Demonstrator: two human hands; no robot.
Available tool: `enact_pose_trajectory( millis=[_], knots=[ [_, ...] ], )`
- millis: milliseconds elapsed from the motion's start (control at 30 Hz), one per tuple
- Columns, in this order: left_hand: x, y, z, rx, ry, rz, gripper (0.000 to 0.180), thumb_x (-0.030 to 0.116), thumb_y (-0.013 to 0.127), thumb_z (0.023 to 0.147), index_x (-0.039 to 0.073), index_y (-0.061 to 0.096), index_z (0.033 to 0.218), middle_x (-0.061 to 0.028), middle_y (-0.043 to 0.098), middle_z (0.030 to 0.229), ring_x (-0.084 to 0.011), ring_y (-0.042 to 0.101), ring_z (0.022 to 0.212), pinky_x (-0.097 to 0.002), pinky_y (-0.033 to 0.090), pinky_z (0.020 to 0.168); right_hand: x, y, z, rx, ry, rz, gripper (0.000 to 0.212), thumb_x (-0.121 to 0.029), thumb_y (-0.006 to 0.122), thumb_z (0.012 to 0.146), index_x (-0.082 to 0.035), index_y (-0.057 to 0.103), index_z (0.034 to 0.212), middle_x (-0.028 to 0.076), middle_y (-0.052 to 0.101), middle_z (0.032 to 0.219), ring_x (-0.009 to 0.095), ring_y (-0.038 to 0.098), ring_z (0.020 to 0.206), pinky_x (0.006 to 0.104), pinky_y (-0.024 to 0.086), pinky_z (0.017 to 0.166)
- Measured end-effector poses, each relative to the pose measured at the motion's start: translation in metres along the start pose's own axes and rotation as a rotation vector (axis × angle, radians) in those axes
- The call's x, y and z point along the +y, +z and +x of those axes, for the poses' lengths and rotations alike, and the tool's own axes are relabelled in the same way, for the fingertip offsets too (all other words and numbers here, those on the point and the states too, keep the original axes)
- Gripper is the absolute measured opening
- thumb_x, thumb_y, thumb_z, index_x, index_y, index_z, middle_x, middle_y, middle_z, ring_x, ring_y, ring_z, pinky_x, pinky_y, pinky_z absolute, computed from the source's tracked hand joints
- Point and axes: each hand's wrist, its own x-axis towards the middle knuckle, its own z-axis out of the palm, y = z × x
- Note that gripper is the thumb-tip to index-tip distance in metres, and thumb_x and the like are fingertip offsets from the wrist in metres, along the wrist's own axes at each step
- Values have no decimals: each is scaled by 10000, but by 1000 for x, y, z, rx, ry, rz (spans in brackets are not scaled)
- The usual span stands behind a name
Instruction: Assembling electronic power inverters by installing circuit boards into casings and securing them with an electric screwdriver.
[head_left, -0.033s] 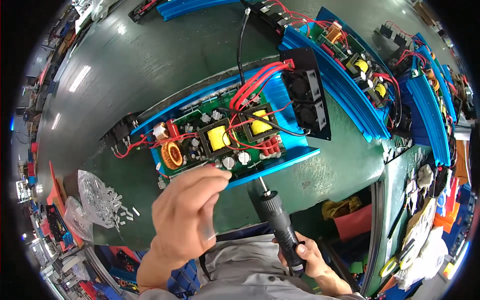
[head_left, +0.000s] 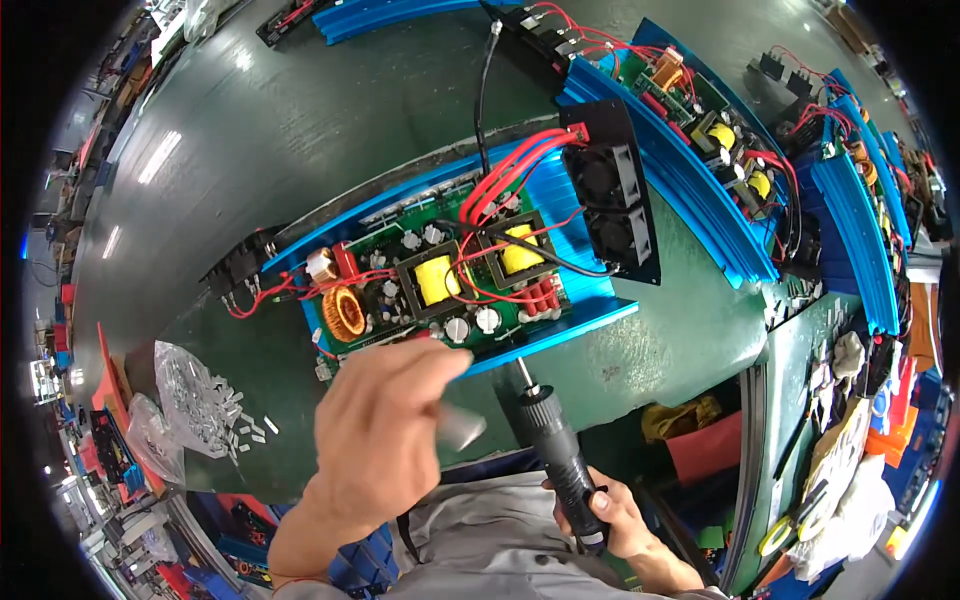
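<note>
In front of me lies a blue metal housing [head_left: 590, 318] with an open top. Inside it is a green circuit board [head_left: 395, 318] with yellow-wound transformers, a copper coil and red wires. My right hand [head_left: 620, 515] grips a black electric screwdriver [head_left: 555, 430]. Its bit points up at the housing's near wall; whether it touches I cannot tell. Curled fingers on my left hand [head_left: 375, 440] hold a small pale grey piece [head_left: 460, 427], blurred by motion. That hand is over the housing's near edge and hides part of it.
A black fan panel [head_left: 645, 215] stands at the housing's right end. More blue housings [head_left: 690, 185] with boards sit farther right. At left, a clear plastic bag [head_left: 185, 385] lies beside several small pale pieces [head_left: 238, 420]. Yellow-handled scissors [head_left: 775, 535] are at lower right.
My left hand has shifted slightly right, and the grey piece now sticks out farther from its fingers. The right hand and screwdriver have barely moved.
</note>
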Motion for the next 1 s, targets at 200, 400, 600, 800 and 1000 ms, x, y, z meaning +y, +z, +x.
enact_pose_trajectory(
  millis=[200,400,600,800,1000],
  knots=[
    [2,14,10,-191,118,369,400,72,774,746,56,703,1139,-71,573,934,-240,602,800,-360,504,646,9,-1,0,14,-27,-18,941,-774,480,905,65,528,1328,102,662,818,134,603,694,259,461,636],
    [6,14,16,-262,144,464,360,82,745,783,27,699,1136,-53,556,905,-211,599,788,-325,504,629,1,5,-2,69,-41,-120,935,-795,338,951,46,539,1306,96,661,855,126,599,703,271,465,643],
    [6,12,17,-290,227,516,326,53,682,786,-55,695,1093,-90,595,979,-177,593,818,-258,496,584,8,1,-4,81,-55,-169,946,-810,288,949,45,548,1261,90,663,867,128,617,733,270,481,685],
    [8,17,20,-294,181,477,348,29,678,789,-43,698,1128,-71,529,904,-186,578,762,-298,485,559,-6,9,-3,62,-19,-128,925,-772,284,978,70,550,1252,96,670,839,136,632,726,277,498,671],
    [7,11,25,-356,144,412,345,36,673,782,-40,701,1117,-68,533,912,-187,588,784,-298,488,548,2,9,3,53,-39,-64,898,-737,325,988,90,543,1261,121,652,759,159,614,599,293,486,557]
  ],
)
